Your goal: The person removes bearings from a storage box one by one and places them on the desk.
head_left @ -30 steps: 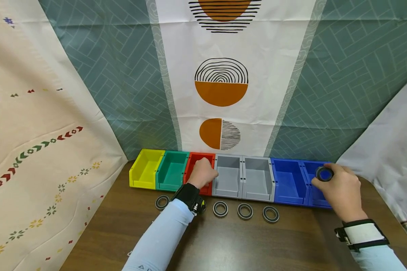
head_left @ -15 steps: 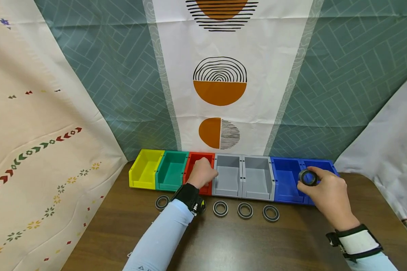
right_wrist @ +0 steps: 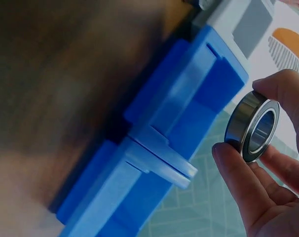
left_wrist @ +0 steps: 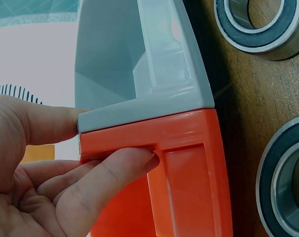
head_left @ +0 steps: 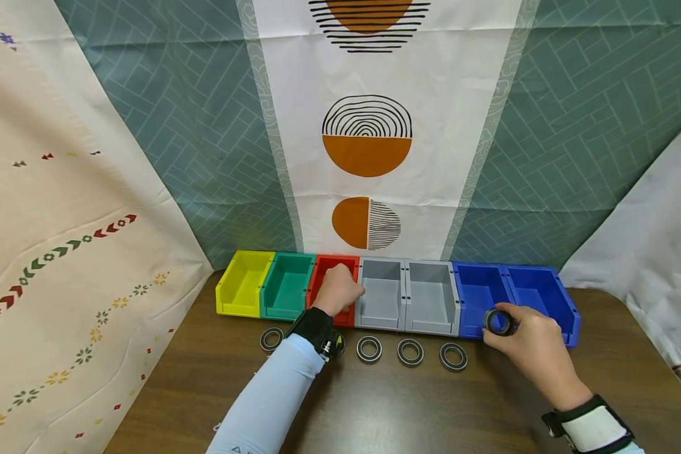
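Observation:
My right hand (head_left: 536, 347) pinches a ball bearing (head_left: 498, 321) between thumb and fingers, above the front edge of the left blue bin (head_left: 479, 296). In the right wrist view the bearing (right_wrist: 250, 126) stands on edge, apart from the blue bins (right_wrist: 174, 143). My left hand (head_left: 338, 291) is at the red bin (head_left: 321, 277). From the left wrist, its thumb and fingers (left_wrist: 115, 168) pinch the adjoining side walls of the red bin (left_wrist: 189, 182) and the grey bin (left_wrist: 174, 111). More bearings (head_left: 369, 350) lie flat on the table before the bins.
Yellow (head_left: 244, 284) and green (head_left: 288, 287) bins continue the row to the left; a second grey bin (head_left: 431, 299) and another blue bin (head_left: 545, 296) stand to the right. Hanging cloth (head_left: 369, 75) closes off the back of the wooden table (head_left: 397, 410).
My right hand has carried the bearing left and toward the front, from over the right blue bin to the left one's front edge. The left hand keeps its place.

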Available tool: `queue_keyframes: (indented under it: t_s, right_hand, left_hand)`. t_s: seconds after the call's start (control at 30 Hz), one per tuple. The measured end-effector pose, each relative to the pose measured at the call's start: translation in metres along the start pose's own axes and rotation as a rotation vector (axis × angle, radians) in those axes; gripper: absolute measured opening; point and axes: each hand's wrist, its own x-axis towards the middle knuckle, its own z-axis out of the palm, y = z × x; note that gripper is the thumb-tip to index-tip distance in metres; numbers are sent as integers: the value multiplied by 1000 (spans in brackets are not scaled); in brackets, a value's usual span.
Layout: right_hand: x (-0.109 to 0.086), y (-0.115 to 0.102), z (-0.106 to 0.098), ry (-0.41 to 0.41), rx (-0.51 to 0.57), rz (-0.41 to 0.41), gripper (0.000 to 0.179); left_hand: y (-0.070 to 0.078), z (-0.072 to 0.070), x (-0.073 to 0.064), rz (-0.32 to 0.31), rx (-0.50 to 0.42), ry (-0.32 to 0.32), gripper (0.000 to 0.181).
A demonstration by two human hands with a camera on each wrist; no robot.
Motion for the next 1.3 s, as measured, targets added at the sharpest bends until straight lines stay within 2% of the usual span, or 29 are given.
queue_keyframes:
  t_s: [0.17,0.53,0.77,1.0,1.3]
  right_hand:
    - [-8,5,8,-48,-10,1,51]
    - [-20,13,20,-221,-33,28,54]
    - [-26,14,22,-229,-38,22,53]
    - [-33,17,24,-283,-46,46,53]
    - [-32,21,23,-309,-63,45,50]
  left_hand:
    - [0,0,0,-4,-5,-4,23]
    - [1,-2,1,-12,-11,-12,23]
    - [1,0,0,-8,-5,-3,25]
    - [2,0,-1,-12,-6,-6,24]
    - [2,-2,-1,-4,-11,-1,25]
